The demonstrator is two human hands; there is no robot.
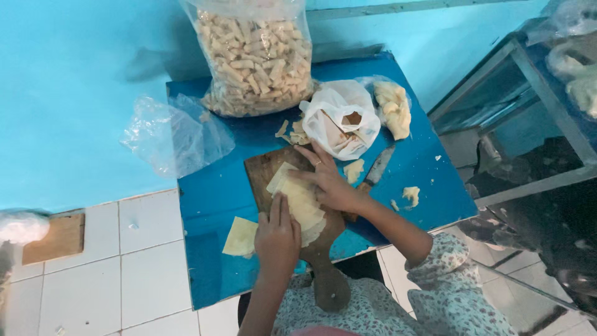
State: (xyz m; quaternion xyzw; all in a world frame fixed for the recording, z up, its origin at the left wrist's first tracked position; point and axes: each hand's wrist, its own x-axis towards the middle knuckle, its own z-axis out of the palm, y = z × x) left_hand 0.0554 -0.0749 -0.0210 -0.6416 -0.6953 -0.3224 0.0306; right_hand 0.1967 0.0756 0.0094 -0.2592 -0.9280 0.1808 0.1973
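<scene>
Hands (278,233) (328,180) press pale dough sheets (297,196) below white bag (339,118).

The middle of the brown wooden cutting board (267,171) is covered by the stack of pale yellow dough sheets (298,199) and by both hands. The handle of the dark-bladed knife (378,167) is hidden behind the right hand (333,183). The top of the large clear plastic bag of short beige snack sticks (255,59) is cut off by the upper edge. What the white plastic bag (339,118) contains cannot be made out.
</scene>
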